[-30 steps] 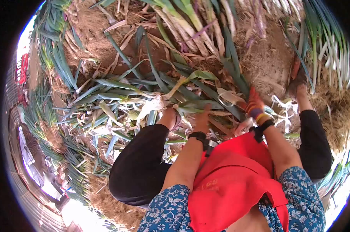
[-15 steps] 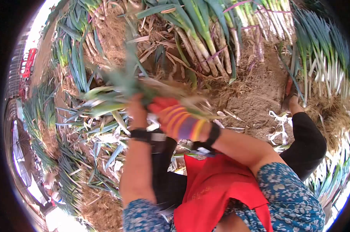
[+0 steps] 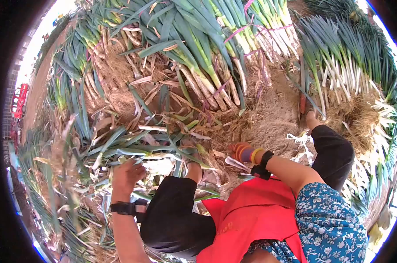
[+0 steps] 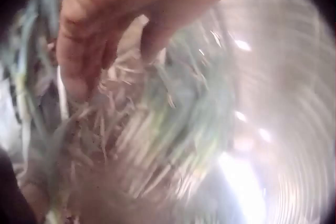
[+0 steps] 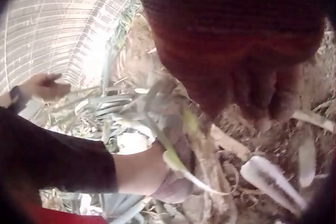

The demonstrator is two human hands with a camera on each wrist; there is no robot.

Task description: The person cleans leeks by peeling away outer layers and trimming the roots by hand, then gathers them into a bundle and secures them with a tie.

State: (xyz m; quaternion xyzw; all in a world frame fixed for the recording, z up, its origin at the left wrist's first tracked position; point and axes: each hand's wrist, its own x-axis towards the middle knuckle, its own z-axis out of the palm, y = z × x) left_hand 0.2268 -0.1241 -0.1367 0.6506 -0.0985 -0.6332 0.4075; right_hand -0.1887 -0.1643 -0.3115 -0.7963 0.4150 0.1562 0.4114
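My bare left hand (image 3: 127,177) hovers over the left edge of a heap of loose green-onion leaves (image 3: 132,149). Its fingers (image 4: 79,71) are loosely bent, with nothing between them. Left of it in the head view is a blurred streak of leaves (image 3: 53,184). A striped glove with bare fingertips covers my right hand (image 3: 243,153), low over the soil in front of my apron. In the right wrist view its fingers hang down, loosely bent and holding nothing visible. Close to them lie a pale stripped leaf piece (image 5: 270,179) and dry husks (image 5: 228,142).
Tied bundles of green onions (image 3: 207,74) stand at the back, roots toward me. More white-stemmed onions (image 3: 338,79) line the right side. A tangle of white strips (image 3: 301,147) lies near my right foot (image 3: 313,120). My left foot (image 3: 194,171) is beside the leaf heap.
Both hands first worked at the leaves before me, then swept a bunch of leaves leftward. Now the left hand is empty farther left, and the right hand has come back rightward to the soil.
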